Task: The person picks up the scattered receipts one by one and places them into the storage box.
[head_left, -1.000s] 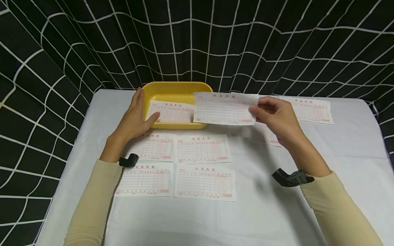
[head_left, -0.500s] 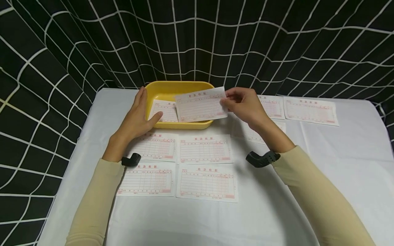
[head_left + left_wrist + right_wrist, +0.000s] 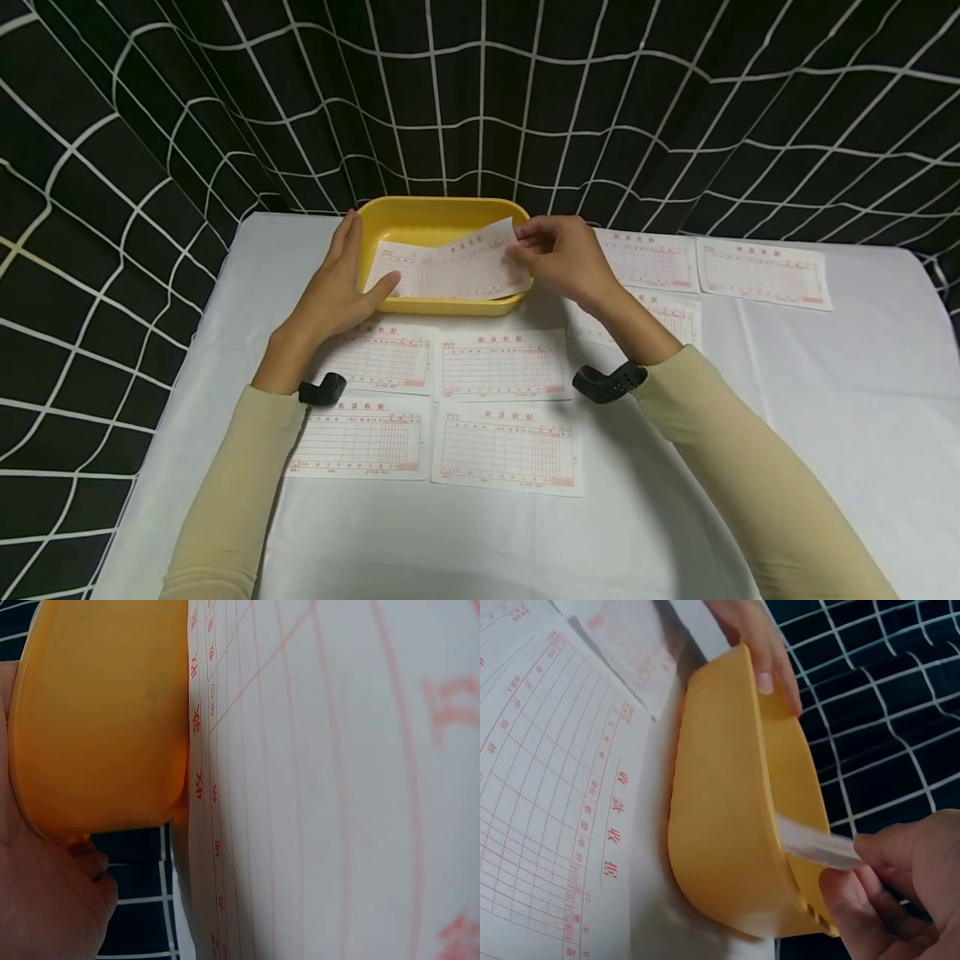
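Observation:
A yellow plastic basin (image 3: pixel 442 307) stands at the back of the table. My left hand (image 3: pixel 333 287) holds its left end, thumb over the near rim and fingers along the outside. My right hand (image 3: pixel 566 258) pinches the right end of a receipt slip (image 3: pixel 468 271) printed in red at the basin's right rim. Most of that slip lies inside the basin, its right corner bent up, overlapping another receipt slip (image 3: pixel 396 260). In the right wrist view, the pinched slip (image 3: pixel 821 845) shows edge-on between thumb and fingers.
Several more receipt slips lie flat on the white-covered table (image 3: pixel 480 542): some in front of the basin, like this near slip (image 3: pixel 506 450), others to the right, like this far slip (image 3: pixel 763 273). A black curtain (image 3: pixel 570 100) with white grid lines stands behind.
My right hand has moved left with the slip, lowering it into the basin over the other slip. The left hand has kept its place on the basin.

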Demonstrator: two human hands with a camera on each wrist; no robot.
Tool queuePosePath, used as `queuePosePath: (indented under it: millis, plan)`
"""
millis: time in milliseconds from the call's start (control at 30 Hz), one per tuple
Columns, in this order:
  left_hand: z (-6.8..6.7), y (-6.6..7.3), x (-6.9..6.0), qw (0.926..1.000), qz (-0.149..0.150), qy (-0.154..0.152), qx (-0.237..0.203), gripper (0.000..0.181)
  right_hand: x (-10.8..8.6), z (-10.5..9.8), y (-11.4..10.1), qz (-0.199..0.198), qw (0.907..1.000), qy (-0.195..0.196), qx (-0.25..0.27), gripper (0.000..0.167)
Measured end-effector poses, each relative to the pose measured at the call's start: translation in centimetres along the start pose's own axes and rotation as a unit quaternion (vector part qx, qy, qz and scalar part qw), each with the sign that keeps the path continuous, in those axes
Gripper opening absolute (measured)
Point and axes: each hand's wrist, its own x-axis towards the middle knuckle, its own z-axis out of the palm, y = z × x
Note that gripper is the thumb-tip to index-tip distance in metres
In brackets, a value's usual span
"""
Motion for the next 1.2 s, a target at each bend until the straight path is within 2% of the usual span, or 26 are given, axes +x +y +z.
queuePosePath:
  millis: [133, 300, 533, 933, 1200]
  plan:
    - [-0.1, 0.1, 0.0, 1.0000, 0.001, -0.001, 0.000, 0.103, -0.2, -0.4, 0.0, -0.014, 0.9994, 0.013, -0.031, 0.024]
    - [0.0, 0.1, 0.0, 1.0000, 0.003, 0.000, 0.000, 0.104, -1.0, -1.2, 0.5, -0.019, 0.9983, 0.035, -0.043, 0.025]
    - [-0.1, 0.3, -0.1, 1.0000, -0.002, -0.002, 0.002, 0.104, -3.5, -2.0, 1.7, -0.034, 0.9966, 0.058, -0.048, 0.025]
    - [-0.1, 0.4, 0.0, 1.0000, -0.007, -0.002, 0.002, 0.104, -8.3, -1.3, 4.3, -0.077, 0.9953, 0.046, -0.034, 0.033]
    - [0.0, 0.2, 0.0, 1.0000, -0.007, -0.003, 0.003, 0.104, -10.5, 0.0, 5.5, -0.122, 0.9883, 0.034, -0.084, 0.042]
